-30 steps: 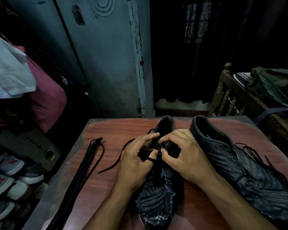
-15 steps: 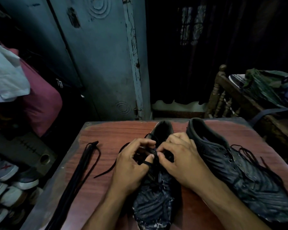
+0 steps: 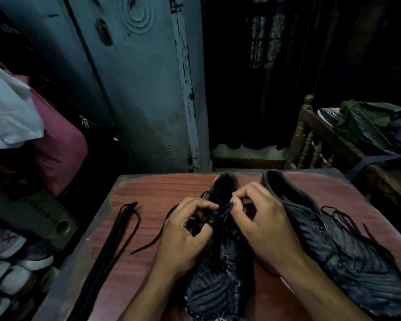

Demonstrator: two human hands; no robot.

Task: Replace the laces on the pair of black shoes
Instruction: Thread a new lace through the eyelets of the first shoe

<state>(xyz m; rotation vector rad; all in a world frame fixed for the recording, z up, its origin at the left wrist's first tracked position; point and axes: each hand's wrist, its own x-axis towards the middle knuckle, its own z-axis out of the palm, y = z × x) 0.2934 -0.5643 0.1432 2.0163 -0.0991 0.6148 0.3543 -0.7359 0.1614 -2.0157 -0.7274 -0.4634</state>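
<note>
- My left hand [image 3: 183, 232] sat over the near shoe [image 3: 214, 281], fingers curled, thumb and forefinger pinching a black lace [image 3: 222, 210] just above the tongue.
- My right hand [image 3: 264, 225] mirrored it from the other side, fingertips pinching the same lace at the shoe's throat, so close to my left hand that the fingertips nearly met.
- That shoe lay in the middle of the bench [image 3: 153, 188], heel collar away from me, its black upper ridged in wavy, glossy bands and scuffed pale at the toe.
- One loose end of its lace [image 3: 158, 230] trailed off to the left, a thin flat cord curving across the wood.
- The second shoe [image 3: 347, 253] lay just to the right, angled, with the same ribbed upper, a padded matte collar and its slack lace [image 3: 347, 218] spilling in loops over the side.
- A bundle of long black laces [image 3: 111, 249] stretched straight along the bench's left edge, well apart from the shoes, its far end bent into a narrow loop.
- The bench top was reddish wood-grain laminate with a worn, dull rim.
- Beyond it stood a blue-grey painted door [image 3: 137, 89] with raised ring mouldings and chipped paint.
- A turned wooden railing [image 3: 308, 140] stood at the right, a pink cushion [image 3: 60, 144] at the left, with pale sneakers [image 3: 7, 249] stacked below it.
</note>
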